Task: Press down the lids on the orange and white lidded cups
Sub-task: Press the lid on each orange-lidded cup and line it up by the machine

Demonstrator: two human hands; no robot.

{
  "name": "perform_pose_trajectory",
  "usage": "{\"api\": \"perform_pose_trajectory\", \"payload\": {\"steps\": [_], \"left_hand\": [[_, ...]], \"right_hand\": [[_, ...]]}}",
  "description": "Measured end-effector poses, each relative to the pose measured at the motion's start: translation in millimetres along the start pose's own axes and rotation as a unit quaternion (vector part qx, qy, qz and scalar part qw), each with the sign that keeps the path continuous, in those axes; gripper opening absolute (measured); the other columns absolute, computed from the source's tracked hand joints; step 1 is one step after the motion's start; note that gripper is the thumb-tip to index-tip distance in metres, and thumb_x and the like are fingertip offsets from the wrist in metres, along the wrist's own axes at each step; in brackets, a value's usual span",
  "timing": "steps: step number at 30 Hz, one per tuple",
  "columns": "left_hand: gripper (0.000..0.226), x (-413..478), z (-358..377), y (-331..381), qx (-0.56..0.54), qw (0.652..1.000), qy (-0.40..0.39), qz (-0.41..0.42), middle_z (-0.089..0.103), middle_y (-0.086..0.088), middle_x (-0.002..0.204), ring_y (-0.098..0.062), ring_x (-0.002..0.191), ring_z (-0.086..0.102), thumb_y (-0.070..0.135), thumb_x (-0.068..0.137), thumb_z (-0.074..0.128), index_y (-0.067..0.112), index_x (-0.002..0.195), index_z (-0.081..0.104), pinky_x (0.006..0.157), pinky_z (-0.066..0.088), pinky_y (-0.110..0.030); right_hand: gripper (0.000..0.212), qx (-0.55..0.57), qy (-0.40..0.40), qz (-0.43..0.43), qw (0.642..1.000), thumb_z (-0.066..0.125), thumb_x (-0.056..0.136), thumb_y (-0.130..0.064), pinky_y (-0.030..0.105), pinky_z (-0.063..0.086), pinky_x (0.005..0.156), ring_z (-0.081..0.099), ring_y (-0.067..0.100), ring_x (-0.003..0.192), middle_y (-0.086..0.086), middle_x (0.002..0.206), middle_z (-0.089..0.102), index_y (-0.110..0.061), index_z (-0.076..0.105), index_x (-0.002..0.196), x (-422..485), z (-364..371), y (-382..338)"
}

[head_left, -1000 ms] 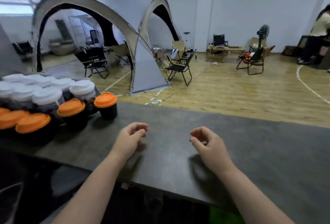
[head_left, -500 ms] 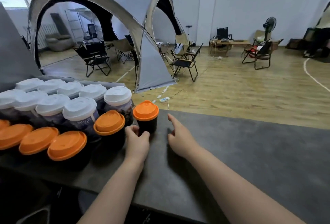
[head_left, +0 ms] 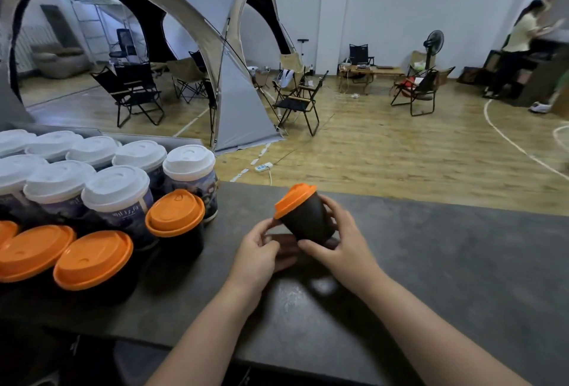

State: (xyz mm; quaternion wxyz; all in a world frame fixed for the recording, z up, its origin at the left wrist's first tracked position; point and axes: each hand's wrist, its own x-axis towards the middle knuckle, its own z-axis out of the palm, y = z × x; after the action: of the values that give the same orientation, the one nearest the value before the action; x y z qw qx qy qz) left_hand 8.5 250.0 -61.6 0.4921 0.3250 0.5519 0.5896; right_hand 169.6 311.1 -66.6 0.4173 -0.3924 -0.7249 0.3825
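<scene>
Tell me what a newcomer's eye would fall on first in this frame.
The tilted black cup with its orange lid, held between left hand and right hand mid-frame over the dark counter. Next, the crowd of orange- and white-lidded cups at left, then the grey tent behind.

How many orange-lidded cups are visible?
5 black cups with orange lids: one tilted in the left hand and right hand, three standing on the left, one cut by the frame edge. More may be hidden.

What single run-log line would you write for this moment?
right hand grips small black cup, tilted | left hand holds it near round orange plastic lid
</scene>
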Motion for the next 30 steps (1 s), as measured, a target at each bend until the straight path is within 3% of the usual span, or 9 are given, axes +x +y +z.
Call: {"api": "perform_pose_trajectory", "payload": {"steps": [3, 5, 8, 10, 14, 18, 23, 28, 30], "left_hand": [[0.037, -7, 13, -2, 0.015, 0.999, -0.043, -0.001, 0.074, -0.017, 0.103, -0.02, 0.083, 0.074, -0.007, 0.096, 0.039, 0.016, 0.11, 0.064, 0.064, 0.062, -0.031], [0.023, -8, 15, -3, 0.005, 0.999, -0.039, 0.021, 0.067, -0.017, 0.114, -0.024, 0.09, 0.07, 0.007, 0.101, 0.049, 0.017, 0.119, 0.059, 0.063, 0.062, -0.036], [0.051, -10, 13, -4, 0.023, 0.996, -0.081, 0.036, 0.064, -0.002, 0.118, -0.021, 0.101, 0.068, 0.036, 0.088, 0.071, 0.034, 0.135, 0.049, 0.059, 0.06, -0.036], [0.059, -12, 15, -2, 0.071, 0.991, -0.096, 0.055, 0.067, 0.003, 0.113, -0.012, 0.095, 0.07, 0.044, 0.077, 0.074, 0.04, 0.132, 0.052, 0.056, 0.058, -0.033], [0.057, -15, 20, -3, 0.085, 0.99, -0.076, 0.083, 0.069, 0.001, 0.109, -0.006, 0.085, 0.07, 0.042, 0.074, 0.071, 0.038, 0.128, 0.055, 0.05, 0.055, -0.03], [0.066, -21, 17, -7, 0.09, 0.987, -0.091, 0.097, 0.063, 0.001, 0.122, -0.014, 0.1, 0.069, 0.039, 0.075, 0.073, 0.035, 0.136, 0.049, 0.063, 0.059, -0.03], [0.06, -23, 15, -5, 0.055, 0.989, -0.107, 0.09, 0.061, 0.002, 0.12, -0.015, 0.101, 0.068, 0.039, 0.078, 0.07, 0.037, 0.134, 0.049, 0.066, 0.059, -0.031], [0.058, -25, 9, -6, 0.029, 0.988, -0.114, 0.096, 0.06, -0.003, 0.12, -0.024, 0.107, 0.067, 0.031, 0.08, 0.069, 0.033, 0.135, 0.049, 0.077, 0.062, -0.044], [0.062, -24, 7, -6, 0.016, 0.988, -0.127, 0.091, 0.058, -0.003, 0.125, -0.023, 0.11, 0.066, 0.033, 0.08, 0.071, 0.035, 0.137, 0.048, 0.077, 0.062, -0.04]], "right_hand": [[0.076, 0.033, 0.008, 0.01, 0.999, 0.087, 0.074, -0.018, 0.025, 0.058, 0.086, 0.064, 0.008, 0.113, -0.013, 0.127, 0.062, -0.047, 0.049, 0.133, -21, -22, 5], [0.067, 0.033, 0.028, 0.017, 0.999, 0.086, 0.072, -0.024, 0.026, 0.058, 0.082, 0.068, 0.015, 0.104, -0.008, 0.119, 0.066, -0.039, 0.052, 0.128, -32, -29, 9], [0.06, 0.019, 0.033, 0.013, 0.999, 0.083, 0.07, -0.036, 0.029, 0.058, 0.076, 0.068, 0.017, 0.092, -0.006, 0.107, 0.068, -0.034, 0.054, 0.122, -41, -31, 11], [0.061, 0.005, 0.008, -0.003, 1.0, 0.081, 0.07, -0.042, 0.029, 0.057, 0.074, 0.067, 0.014, 0.089, -0.009, 0.107, 0.067, -0.036, 0.054, 0.123, -43, -30, 9], [0.061, -0.006, -0.013, -0.014, 1.0, 0.08, 0.071, -0.046, 0.023, 0.054, 0.073, 0.066, 0.008, 0.083, -0.009, 0.105, 0.068, -0.037, 0.053, 0.124, -42, -29, 9], [0.059, -0.04, -0.02, -0.021, 0.999, 0.075, 0.073, -0.06, 0.026, 0.054, 0.086, 0.066, 0.006, 0.1, -0.015, 0.111, 0.068, -0.037, 0.055, 0.124, -42, -28, 5], [0.07, -0.031, -0.037, -0.049, 0.998, 0.084, 0.073, -0.046, 0.043, 0.057, 0.088, 0.064, 0.016, 0.11, -0.011, 0.126, 0.061, -0.035, 0.051, 0.134, -45, -28, 9], [0.071, -0.045, -0.041, -0.029, 0.998, 0.08, 0.069, -0.063, 0.04, 0.057, 0.089, 0.067, 0.01, 0.103, -0.012, 0.115, 0.066, -0.039, 0.05, 0.129, -44, -26, 6], [0.068, -0.041, -0.041, -0.036, 0.998, 0.081, 0.07, -0.06, 0.04, 0.057, 0.087, 0.067, 0.012, 0.101, -0.011, 0.113, 0.066, -0.04, 0.05, 0.128, -45, -27, 5]]}}
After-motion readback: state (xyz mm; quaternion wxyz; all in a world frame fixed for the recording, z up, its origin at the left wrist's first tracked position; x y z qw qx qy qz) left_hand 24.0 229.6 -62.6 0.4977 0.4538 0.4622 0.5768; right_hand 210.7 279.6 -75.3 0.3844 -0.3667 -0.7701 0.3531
